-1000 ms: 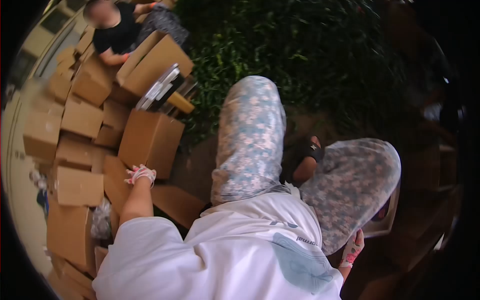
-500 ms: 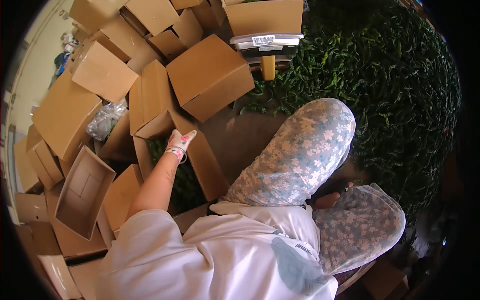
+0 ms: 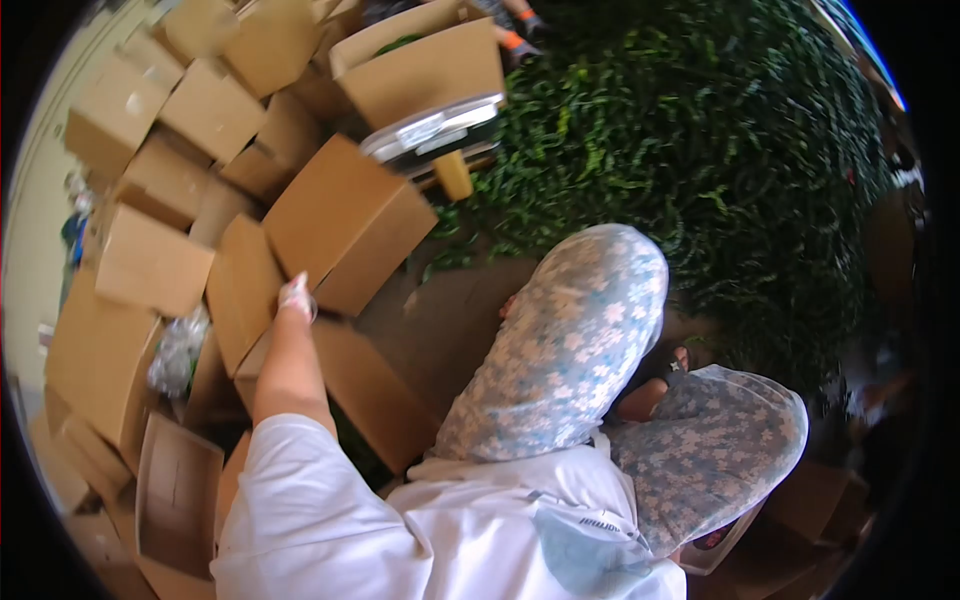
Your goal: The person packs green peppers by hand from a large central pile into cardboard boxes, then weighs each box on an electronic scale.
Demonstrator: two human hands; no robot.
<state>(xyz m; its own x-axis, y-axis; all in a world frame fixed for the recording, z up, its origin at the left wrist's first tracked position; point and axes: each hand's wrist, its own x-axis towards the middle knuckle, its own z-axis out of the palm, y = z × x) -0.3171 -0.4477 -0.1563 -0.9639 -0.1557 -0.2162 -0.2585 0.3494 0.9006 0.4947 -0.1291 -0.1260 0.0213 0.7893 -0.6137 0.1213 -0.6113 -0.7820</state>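
Observation:
My left hand [image 3: 297,296], in a pale glove with a pink pattern, reaches forward to the upright cardboard flap [image 3: 243,290] of an open box [image 3: 372,392]. It overlaps the flap's edge, close to the corner of a neighboring cardboard box [image 3: 345,225]. The fingers are small and blurred, so I cannot tell whether they grip the flap. Dark green contents show inside the open box below my forearm, partly hidden by the arm and sleeve. My right hand is out of sight.
Green peppers [image 3: 690,170] cover the floor ahead and right. A scale [image 3: 435,130] bears an open carton [image 3: 420,75]; another person's gloved hand [image 3: 520,47] is beside it. Cardboard boxes [image 3: 210,110] pile up left, with a clear plastic bag [image 3: 180,350] among them.
The view has swung, shifting boxes and scale left and down. My left hand has moved forward along the open box toward the neighboring box. Another person's gloved hands have come into view.

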